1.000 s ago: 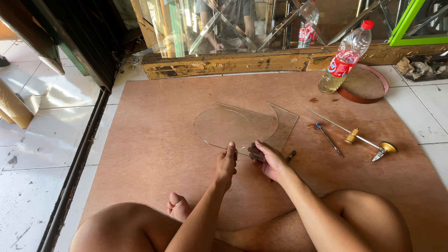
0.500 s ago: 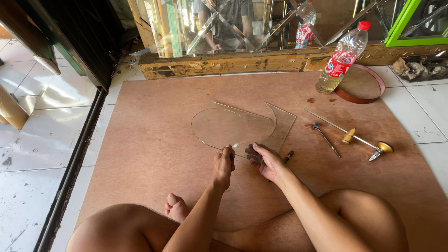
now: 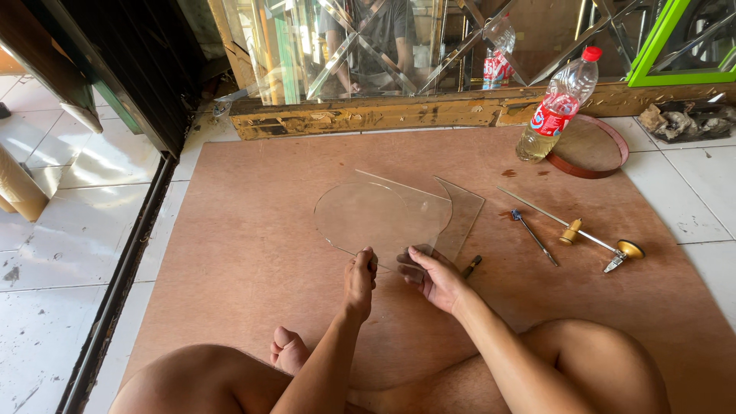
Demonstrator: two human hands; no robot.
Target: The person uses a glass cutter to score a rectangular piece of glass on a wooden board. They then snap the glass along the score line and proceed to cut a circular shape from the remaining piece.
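Brown board covers the tiled floor (image 3: 46,253) before a mirrored frame. Both hands, left hand (image 3: 359,277) and right hand (image 3: 433,274), pinch the near edge of a rounded glass pane (image 3: 379,218), seemingly snapping off waste; steady pressure matters. Cutting tools (image 3: 583,234) lie right, near a plastic bottle (image 3: 558,107).

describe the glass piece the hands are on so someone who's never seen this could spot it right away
On the brown board that covers the floor, look just ahead of the seated person's left hand and right hand. The round glass pane lies flat there, both hands at its near edge. Unlike the offcut beside it, it is clear and curved.
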